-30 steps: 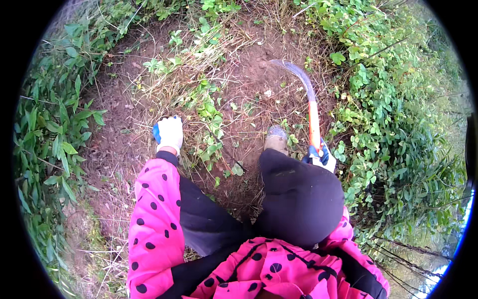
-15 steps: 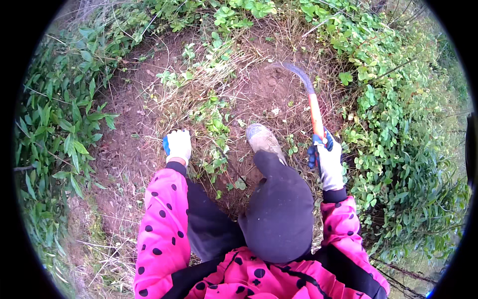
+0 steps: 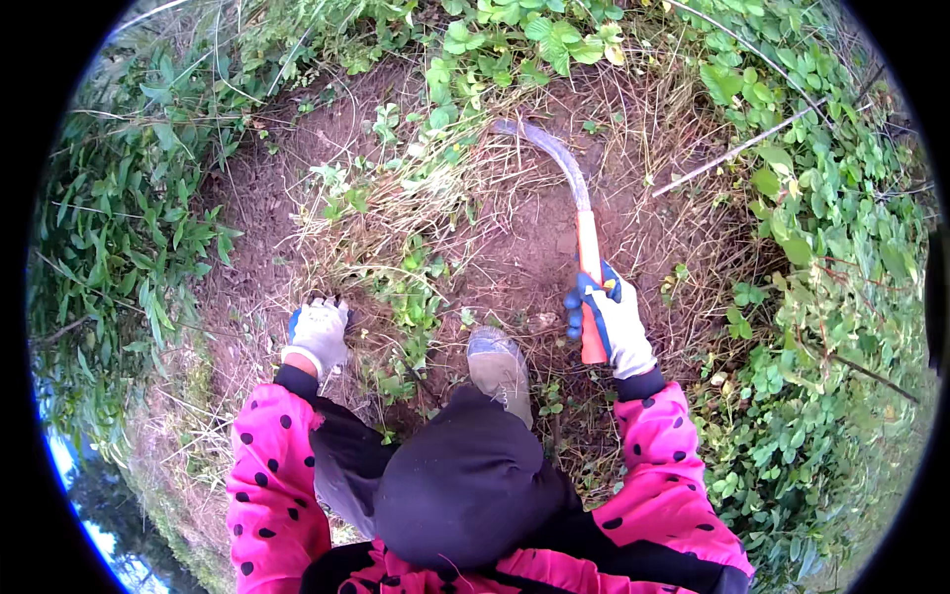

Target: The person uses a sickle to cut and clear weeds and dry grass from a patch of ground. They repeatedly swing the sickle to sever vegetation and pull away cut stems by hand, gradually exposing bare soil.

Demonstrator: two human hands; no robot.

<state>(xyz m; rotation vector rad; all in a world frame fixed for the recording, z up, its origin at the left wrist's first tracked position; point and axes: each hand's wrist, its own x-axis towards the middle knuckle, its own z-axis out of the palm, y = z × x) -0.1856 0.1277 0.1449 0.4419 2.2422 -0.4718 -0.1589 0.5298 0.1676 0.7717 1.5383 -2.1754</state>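
Observation:
My right hand [image 3: 616, 322], in a white glove with blue palm and fingers, is wrapped round the orange handle of a sickle [image 3: 588, 243]. The dark curved blade points away from me, and its tip curls left over cut dry grass [image 3: 450, 178]. My left hand [image 3: 319, 334], gloved the same way, is low over the soil at the left, beside the straw and green weeds [image 3: 411, 312]. Its fingers are curled under; what they hold, if anything, is hidden. My shoe [image 3: 498, 368] stands on the ground between the two hands.
Leafy bushes [image 3: 129, 228] crowd the left side. Dense green plants [image 3: 792, 426] line the right, with leafy weeds [image 3: 554, 40] at the far edge. A bare thin stick [image 3: 737, 150] slants over the ground beyond the sickle. Brown soil [image 3: 262, 188] shows at the left.
The sickle in my right hand has moved left, its blade now over the cut grass. My left hand sits lower and further left in view. The whole view has shifted too.

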